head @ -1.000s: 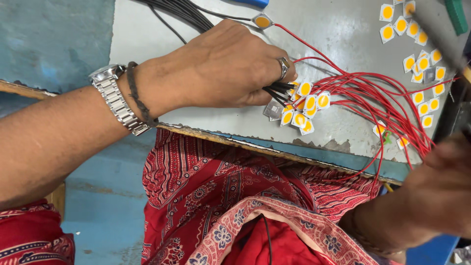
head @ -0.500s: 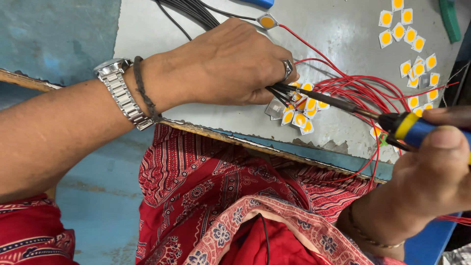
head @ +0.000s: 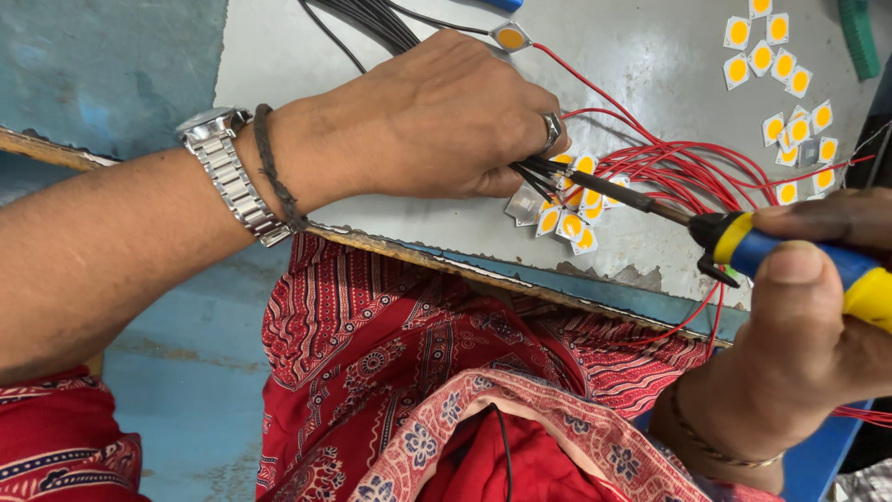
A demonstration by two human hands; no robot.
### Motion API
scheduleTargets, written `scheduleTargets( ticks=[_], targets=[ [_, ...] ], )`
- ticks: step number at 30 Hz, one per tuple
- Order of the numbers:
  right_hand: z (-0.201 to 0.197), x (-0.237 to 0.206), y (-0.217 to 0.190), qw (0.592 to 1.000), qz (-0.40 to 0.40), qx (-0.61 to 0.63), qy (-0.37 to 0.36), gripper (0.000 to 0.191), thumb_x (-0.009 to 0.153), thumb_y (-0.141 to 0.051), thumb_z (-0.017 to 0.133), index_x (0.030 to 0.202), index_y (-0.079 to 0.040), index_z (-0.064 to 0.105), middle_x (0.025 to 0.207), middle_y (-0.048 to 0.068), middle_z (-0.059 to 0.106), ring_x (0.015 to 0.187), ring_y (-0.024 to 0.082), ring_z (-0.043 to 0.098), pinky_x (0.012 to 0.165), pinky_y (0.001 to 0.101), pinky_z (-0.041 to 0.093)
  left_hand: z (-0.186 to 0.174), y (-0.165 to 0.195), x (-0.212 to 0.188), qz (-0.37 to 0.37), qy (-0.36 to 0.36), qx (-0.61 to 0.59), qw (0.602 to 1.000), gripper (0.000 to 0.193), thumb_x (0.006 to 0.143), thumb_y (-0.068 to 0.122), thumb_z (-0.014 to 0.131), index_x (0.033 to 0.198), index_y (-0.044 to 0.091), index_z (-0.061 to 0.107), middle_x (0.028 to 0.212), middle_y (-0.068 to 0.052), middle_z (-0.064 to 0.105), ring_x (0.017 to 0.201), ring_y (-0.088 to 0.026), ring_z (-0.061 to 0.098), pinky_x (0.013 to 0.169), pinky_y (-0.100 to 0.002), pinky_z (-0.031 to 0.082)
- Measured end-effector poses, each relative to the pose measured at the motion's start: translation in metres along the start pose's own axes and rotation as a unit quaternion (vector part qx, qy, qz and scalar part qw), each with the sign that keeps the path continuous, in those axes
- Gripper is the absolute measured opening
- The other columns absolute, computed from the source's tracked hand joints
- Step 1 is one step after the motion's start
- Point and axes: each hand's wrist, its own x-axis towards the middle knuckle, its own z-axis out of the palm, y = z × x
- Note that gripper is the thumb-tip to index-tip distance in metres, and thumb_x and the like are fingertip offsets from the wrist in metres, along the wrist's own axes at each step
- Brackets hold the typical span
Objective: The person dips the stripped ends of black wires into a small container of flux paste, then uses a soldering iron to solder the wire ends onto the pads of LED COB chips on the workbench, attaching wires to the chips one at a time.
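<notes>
Left hand (head: 437, 121) pinches thin black wires (head: 531, 175) onto small square yellow-centred LED chip (head: 583, 165) near counter (head: 650, 56) front edge. Right hand (head: 808, 335) clamped on blue-yellow soldering iron (head: 743, 237), tip at joint. Best: wires pinned flat, tip steady, clear of red wires (head: 688, 172), fingers back.

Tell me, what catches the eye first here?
A blue-and-yellow soldering iron in the right hand points its tip at a cluster of small square yellow chips near the grey board's front edge. The left hand pinches red wires there; more chips lie top right.
</notes>
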Motion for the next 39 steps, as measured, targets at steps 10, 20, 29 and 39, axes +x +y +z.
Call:
scheduleTargets(
  ticks=[10,20,29,39],
  targets=[
    [-0.001,-0.008,-0.004,1.0,-0.018,-0.015,-0.02,0.036,0.123,-0.029,0.048,0.114,0.005,0.053,0.102,0.021,0.068,0.079,0.026,0.066,0.066,0.0275,0.053,-0.002,0.002,0.001,0.002,0.005,0.005,1.0,0.026,0.077,0.026,0.082,0.085,0.005,0.069,0.084,-0.008,0.068,0.076,-0.038,0.068,0.066,-0.053,0.051],
    [-0.027,0.009,0.023,1.0,-0.007,0.003,0.029,0.037,0.124,-0.029,0.047,0.112,0.006,0.052,0.1,0.021,0.067,0.077,0.026,0.065,0.065,0.0277,0.052,-0.003,0.003,0.002,-0.012,-0.008,-0.001,1.0,0.026,0.077,0.026,0.081,0.088,0.006,0.07,0.086,-0.008,0.069,0.077,-0.038,0.068,0.067,-0.053,0.051],
    [0.008,0.006,-0.009,0.999,-0.024,-0.023,-0.019,0.039,0.124,-0.029,0.047,0.111,0.007,0.052,0.098,0.021,0.066,0.076,0.026,0.064,0.064,0.0278,0.052,-0.004,0.004,0.001,-0.007,-0.004,-0.009,1.0,0.024,0.077,0.023,0.081,0.087,0.005,0.068,0.088,-0.007,0.069,0.078,-0.038,0.068,0.067,-0.053,0.05],
    [0.002,0.004,-0.003,0.999,-0.037,-0.029,-0.021,0.04,0.125,-0.029,0.047,0.109,0.008,0.051,0.096,0.02,0.065,0.074,0.026,0.062,0.063,0.0279,0.051,-0.004,0.004,0.001,0.002,0.005,-0.018,1.0,0.027,0.076,0.023,0.082,0.093,0.005,0.071,0.092,-0.007,0.07,0.08,-0.038,0.068,0.069,-0.053,0.05]
  ],
)
